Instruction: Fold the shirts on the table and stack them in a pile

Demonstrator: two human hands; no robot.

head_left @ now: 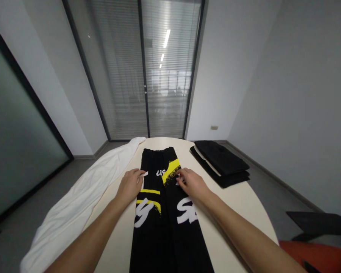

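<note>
A long black garment (165, 227) with yellow and white print lies folded lengthwise down the middle of the pale table (238, 204). My left hand (130, 184) rests flat on the garment's left edge, fingers stretched out towards the middle. Over on the right half, my right hand (191, 182) has its fingers curled inward beside the yellow stripe. Whether it pinches the cloth is hidden. Both forearms reach in from the near edge.
A white cloth (82, 197) drapes over the table's left side and hangs off the edge. A stack of folded black clothes (220, 161) sits at the far right. An orange seat (315, 256) is at the lower right. Glass doors with blinds stand behind.
</note>
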